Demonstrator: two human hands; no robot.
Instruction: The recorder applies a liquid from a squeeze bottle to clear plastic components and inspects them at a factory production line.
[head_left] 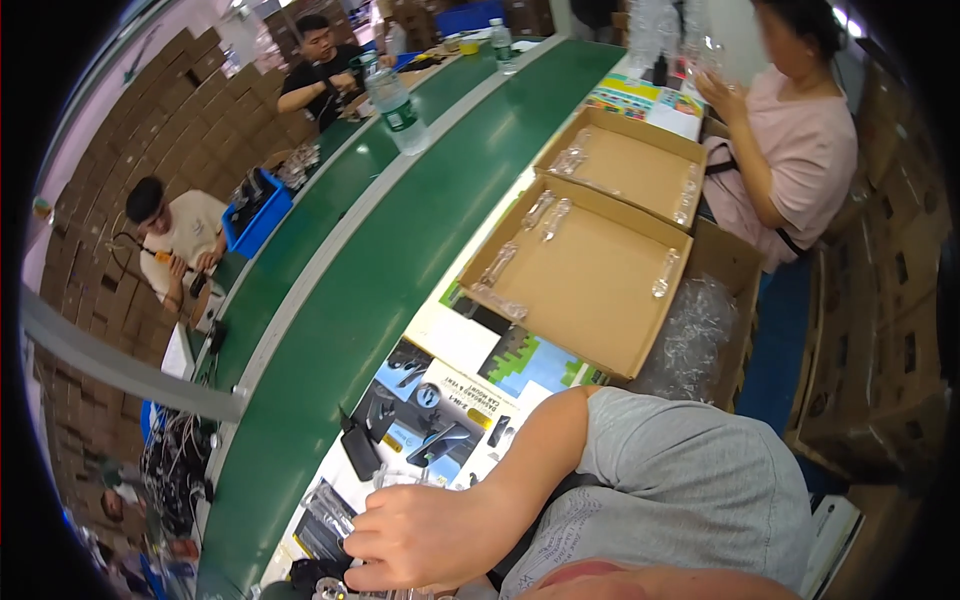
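My right hand [415,535] reaches in from the grey sleeve at the lower right. Its fingers are curled together low over the work surface, and what they hold is hidden beneath them. Clear plastic pieces [403,476] lie just beyond the knuckles, and a clear plastic packet [330,508] is beside the fingertips. Close to the thumb side, at the lower edge, sits a dark object with shiny metal parts [325,582], partly cut off. A black rectangular device [359,450] rests on a printed car-mount sheet [430,405]. My left hand does not show.
Two shallow cardboard trays [575,285] hold several clear plastic pieces along their sides. A carton of clear plastic [692,335] stands beside them. A green conveyor belt [345,270] runs alongside, with a large bottle [397,108] on its divider. Co-workers sit across and at the far right.
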